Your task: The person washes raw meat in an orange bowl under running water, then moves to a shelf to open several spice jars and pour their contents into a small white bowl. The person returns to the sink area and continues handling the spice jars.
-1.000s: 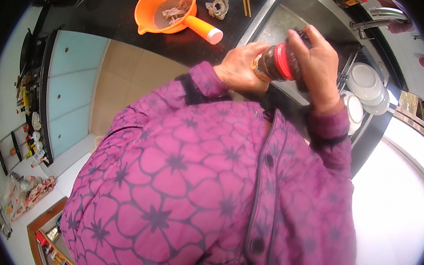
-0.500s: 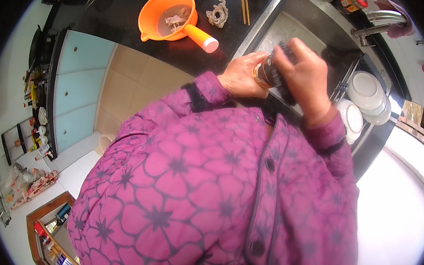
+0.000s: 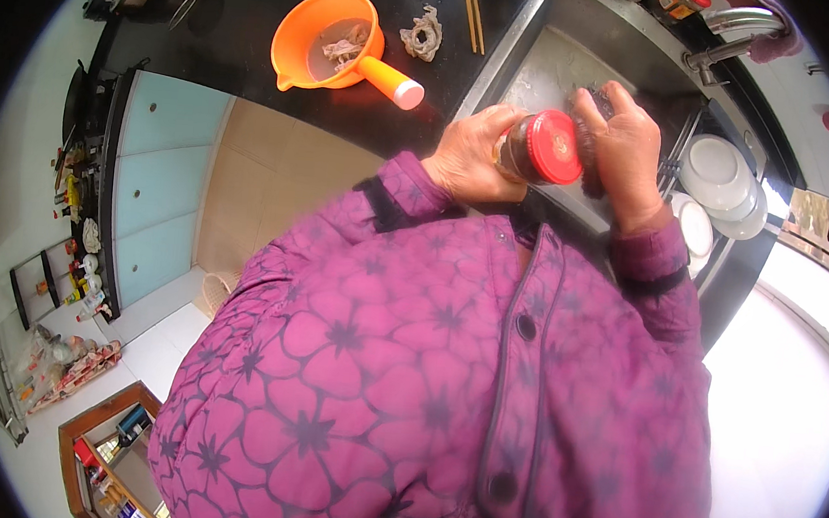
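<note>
My left hand [image 3: 473, 153] is wrapped round a glass jar [image 3: 517, 153] with dark contents, held tilted over the near edge of the sink. A red lid [image 3: 554, 147] closes the jar and faces right, toward my other hand. My right hand [image 3: 627, 151] grips a dark, bristly scrubber [image 3: 590, 175] just beside the lid. Parts of the scrubber show on both sides of its fingers; its full shape is hidden. Whether the scrubber touches the lid I cannot tell.
Below both hands lies the steel sink [image 3: 557, 51], with a tap [image 3: 718, 57] at its far right. White bowls [image 3: 716, 168] stand in a rack on the right. On the black counter are an orange dipper [image 3: 326, 46], a crumpled rag [image 3: 422, 34] and chopsticks [image 3: 473, 12].
My right hand has moved right, off the jar's end, with the scrubber. The red lid, hidden before, now shows. My left hand keeps its hold on the jar.
</note>
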`<state>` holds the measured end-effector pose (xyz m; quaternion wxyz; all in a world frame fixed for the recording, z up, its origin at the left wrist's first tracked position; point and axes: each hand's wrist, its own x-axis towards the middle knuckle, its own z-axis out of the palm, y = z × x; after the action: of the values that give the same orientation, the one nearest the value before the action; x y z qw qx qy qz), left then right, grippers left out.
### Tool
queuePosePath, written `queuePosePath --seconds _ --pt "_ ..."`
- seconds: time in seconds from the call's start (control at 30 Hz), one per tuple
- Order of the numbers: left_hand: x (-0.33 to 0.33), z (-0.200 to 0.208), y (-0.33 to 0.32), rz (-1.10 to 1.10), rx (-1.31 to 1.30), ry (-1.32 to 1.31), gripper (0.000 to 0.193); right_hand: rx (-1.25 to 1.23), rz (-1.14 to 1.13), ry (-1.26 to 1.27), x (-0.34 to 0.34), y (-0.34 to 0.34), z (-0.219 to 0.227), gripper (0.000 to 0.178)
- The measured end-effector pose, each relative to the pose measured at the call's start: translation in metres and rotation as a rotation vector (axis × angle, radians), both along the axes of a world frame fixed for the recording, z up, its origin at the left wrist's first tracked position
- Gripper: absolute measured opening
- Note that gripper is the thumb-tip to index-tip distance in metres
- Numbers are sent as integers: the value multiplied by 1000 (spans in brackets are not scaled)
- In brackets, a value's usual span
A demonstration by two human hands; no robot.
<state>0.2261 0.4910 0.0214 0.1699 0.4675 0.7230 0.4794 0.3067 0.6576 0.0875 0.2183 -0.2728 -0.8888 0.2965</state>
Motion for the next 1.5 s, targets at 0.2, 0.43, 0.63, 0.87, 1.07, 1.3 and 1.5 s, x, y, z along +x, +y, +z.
queuePosePath --seconds 0.2,0.43,0.63,0.87,1.07,1.3,1.5 --pt "0 4 4 32 -67 -36 56 191 160 113 -1 -6 5 30" --pt "5 -1 7 33 -90 -25 58 227 249 128 0 -5 5 28" --pt "10 2 8 84 19 -69 58 40 164 150 30 0 6 31" --pt "12 0 19 160 8 -252 49 290 425 187 -3 9 8 26" --pt "14 -4 18 181 73 -239 52 114 379 111 14 18 4 23" --pt "7 -3 9 92 150 -69 65 101 143 -147 46 50 -23 20" --pt "4 -1 15 91 232 90 56 3 235 129 46 35 15 19"
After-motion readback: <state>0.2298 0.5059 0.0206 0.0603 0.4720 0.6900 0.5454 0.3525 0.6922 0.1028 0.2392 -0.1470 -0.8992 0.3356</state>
